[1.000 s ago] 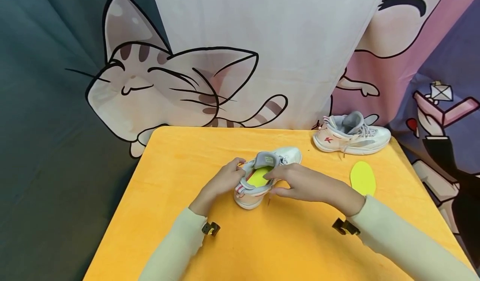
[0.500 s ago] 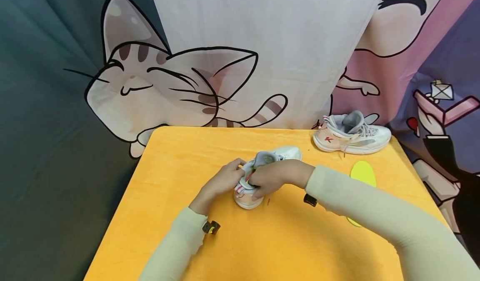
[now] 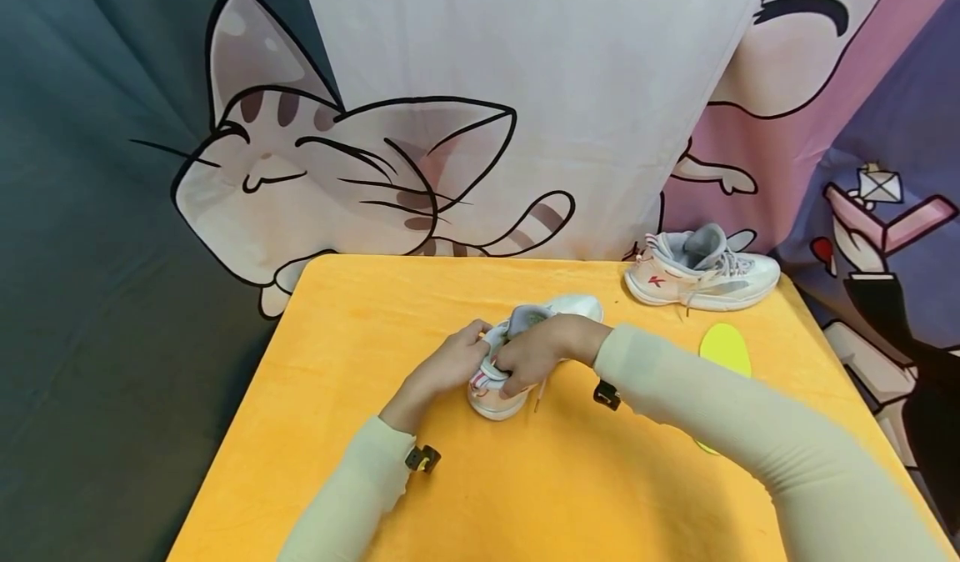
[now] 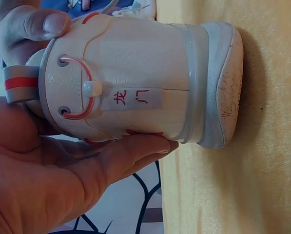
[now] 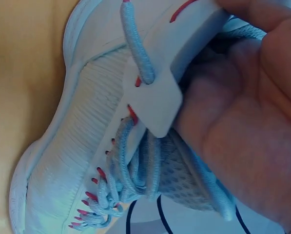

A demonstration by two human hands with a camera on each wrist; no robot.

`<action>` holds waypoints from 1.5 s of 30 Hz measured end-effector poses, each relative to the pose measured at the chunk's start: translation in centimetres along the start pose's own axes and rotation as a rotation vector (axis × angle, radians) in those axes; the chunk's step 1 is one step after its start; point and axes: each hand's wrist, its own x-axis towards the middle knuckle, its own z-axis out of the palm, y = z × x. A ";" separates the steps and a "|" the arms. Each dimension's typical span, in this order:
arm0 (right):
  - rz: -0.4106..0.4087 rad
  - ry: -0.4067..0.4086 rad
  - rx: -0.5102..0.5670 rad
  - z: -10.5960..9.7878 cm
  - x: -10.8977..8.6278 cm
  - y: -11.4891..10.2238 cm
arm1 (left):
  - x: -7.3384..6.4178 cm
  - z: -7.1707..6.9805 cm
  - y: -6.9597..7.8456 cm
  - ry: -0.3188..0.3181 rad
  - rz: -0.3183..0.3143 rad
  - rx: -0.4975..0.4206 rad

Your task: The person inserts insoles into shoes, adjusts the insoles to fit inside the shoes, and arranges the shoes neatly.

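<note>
A white sneaker (image 3: 495,402) stands on the table, heel toward me and toe pointing away to the right. My left hand (image 3: 448,362) grips the left side of its collar. In the left wrist view, the left thumb (image 4: 135,153) lies along the outside of the heel. My right hand (image 3: 534,353) reaches down into the shoe's opening, its fingers hidden inside and its thumb at the heel's rim. The right wrist view has the palm (image 5: 242,112) over the opening, beside loose grey laces (image 5: 128,161). The yellow insole inside the shoe is covered by this hand.
A second white sneaker (image 3: 705,274) stands at the table's back right corner. Another yellow insole (image 3: 726,348) lies in front of it, partly covered by my right sleeve. The yellow table (image 3: 375,320) backs onto a printed cartoon curtain (image 3: 570,87).
My right hand has moved left and down into the shoe, hiding the yellow insole there. In the last half second it has barely shifted. The left hand keeps its grip.
</note>
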 end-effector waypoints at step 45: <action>0.276 0.688 0.782 12.5 -3.8 2.6 | 4.0 -1.0 -0.8 -0.108 -0.037 -0.122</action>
